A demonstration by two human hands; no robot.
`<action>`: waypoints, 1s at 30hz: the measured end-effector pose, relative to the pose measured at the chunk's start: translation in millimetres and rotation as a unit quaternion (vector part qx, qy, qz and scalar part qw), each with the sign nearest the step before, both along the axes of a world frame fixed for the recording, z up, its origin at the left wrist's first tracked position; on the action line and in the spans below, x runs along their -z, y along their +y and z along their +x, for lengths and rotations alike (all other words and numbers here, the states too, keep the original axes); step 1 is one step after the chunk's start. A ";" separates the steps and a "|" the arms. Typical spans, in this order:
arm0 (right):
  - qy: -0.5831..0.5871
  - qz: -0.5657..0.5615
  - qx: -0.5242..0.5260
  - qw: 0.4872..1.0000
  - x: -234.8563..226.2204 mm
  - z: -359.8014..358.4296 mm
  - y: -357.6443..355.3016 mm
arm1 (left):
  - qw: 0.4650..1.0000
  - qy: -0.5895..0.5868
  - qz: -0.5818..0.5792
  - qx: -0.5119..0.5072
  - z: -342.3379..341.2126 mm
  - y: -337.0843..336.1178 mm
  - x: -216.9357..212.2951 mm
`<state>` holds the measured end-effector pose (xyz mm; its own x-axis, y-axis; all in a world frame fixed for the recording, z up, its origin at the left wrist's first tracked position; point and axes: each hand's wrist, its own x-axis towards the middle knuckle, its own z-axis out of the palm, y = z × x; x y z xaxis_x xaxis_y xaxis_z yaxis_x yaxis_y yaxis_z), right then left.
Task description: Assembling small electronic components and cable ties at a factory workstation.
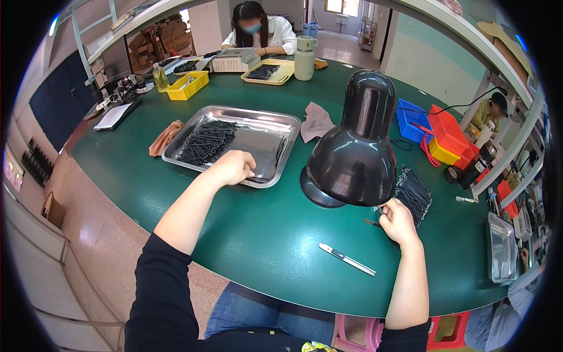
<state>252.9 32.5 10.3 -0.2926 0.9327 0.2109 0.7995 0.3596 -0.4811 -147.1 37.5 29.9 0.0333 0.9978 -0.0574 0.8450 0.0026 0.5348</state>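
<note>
Presently, your right hand (399, 222) has thumb and fingers pinched together on a small dark tool (372, 223), whose kind I cannot tell. Your left hand (236, 167) reaches over the near edge of the metal tray (285, 121), its fingers bent at a few black strips (259, 179); whether they are clamped on these, I cannot tell. Inside the tray, a heap of thin black pieces (206, 142) lies toward the left. Another black bundle (414, 196) lies just beyond your right hand, beside the desk lamp (358, 164). Nearer to you, a utility knife (347, 259) rests on the green table (252, 234).
</note>
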 end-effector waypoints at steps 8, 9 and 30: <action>-0.006 0.023 -0.025 0.999 0.1 2.7 5.1 | 0.944 -0.063 0.257 0.199 79.5 -56.4 -17.3; -0.004 0.015 -0.020 1.000 -1.7 3.4 4.6 | 0.920 -0.041 0.288 0.261 88.3 -61.4 -13.4; -0.161 -0.060 -0.239 0.956 -38.5 -51.6 -75.0 | 0.900 0.143 0.107 0.398 106.2 -69.5 31.2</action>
